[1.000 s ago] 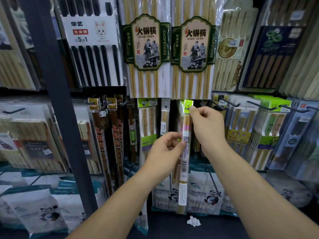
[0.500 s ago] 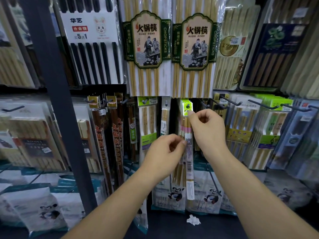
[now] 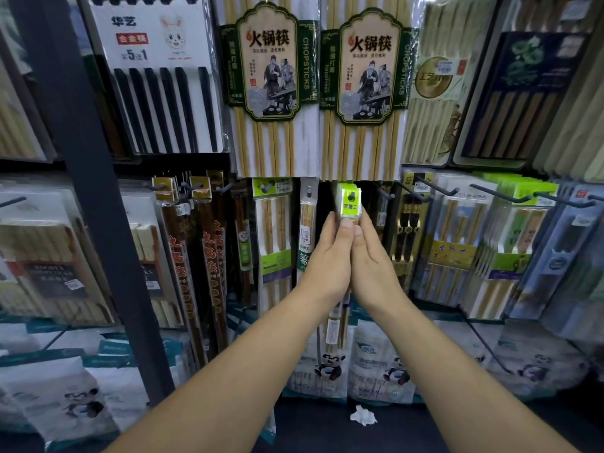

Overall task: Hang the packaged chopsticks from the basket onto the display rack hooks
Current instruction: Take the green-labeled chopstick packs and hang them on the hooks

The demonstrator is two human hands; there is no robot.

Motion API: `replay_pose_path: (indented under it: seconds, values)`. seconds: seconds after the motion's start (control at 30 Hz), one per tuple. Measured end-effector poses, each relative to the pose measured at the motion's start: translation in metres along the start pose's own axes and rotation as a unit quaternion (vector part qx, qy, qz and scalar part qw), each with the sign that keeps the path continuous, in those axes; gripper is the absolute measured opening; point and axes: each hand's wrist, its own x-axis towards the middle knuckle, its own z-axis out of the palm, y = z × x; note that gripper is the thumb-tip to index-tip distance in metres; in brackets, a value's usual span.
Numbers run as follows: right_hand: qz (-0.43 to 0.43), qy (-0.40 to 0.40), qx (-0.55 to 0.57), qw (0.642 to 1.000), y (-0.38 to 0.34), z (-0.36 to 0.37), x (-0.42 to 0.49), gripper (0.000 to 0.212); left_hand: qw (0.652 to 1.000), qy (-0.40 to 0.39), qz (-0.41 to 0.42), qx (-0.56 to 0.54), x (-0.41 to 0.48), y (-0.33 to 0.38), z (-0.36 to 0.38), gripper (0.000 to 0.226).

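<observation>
The middle of the chopstick packet [image 3: 350, 207] is concealed by the left hand [image 3: 327, 266] and the right hand [image 3: 372, 273], its hook [image 3: 352, 195] is hidden behind the packet top except for what appears to be a dark tip, and both forearms are cut off by the lower edge.

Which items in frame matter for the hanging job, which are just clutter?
Job: green-topped chopstick pack, hook at its hole, left hand, right hand, both holding it.
Bystanders: hot-pot chopstick packs, black chopstick set, panda bags, paper scrap.
</observation>
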Motion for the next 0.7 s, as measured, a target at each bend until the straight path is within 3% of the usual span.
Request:
replay_pose_path:
  seconds: [0.4,0.6,0.7]
  values:
    - [-0.005,-0.053,0.055,0.997,0.020,0.000,0.030,0.052,0.998,-0.003,-0.032,-0.061,0.032,-0.004,0.003,0.050]
    - [0.004,-0.059,0.053,0.997,0.029,0.004,0.025,0.072,0.997,-0.017,-0.025,-0.074,0.029,-0.018,0.000,0.056]
    - [0.008,-0.054,0.050,0.997,0.031,0.009,0.025,0.071,0.994,-0.013,-0.029,-0.107,0.028,-0.024,0.002,0.055]
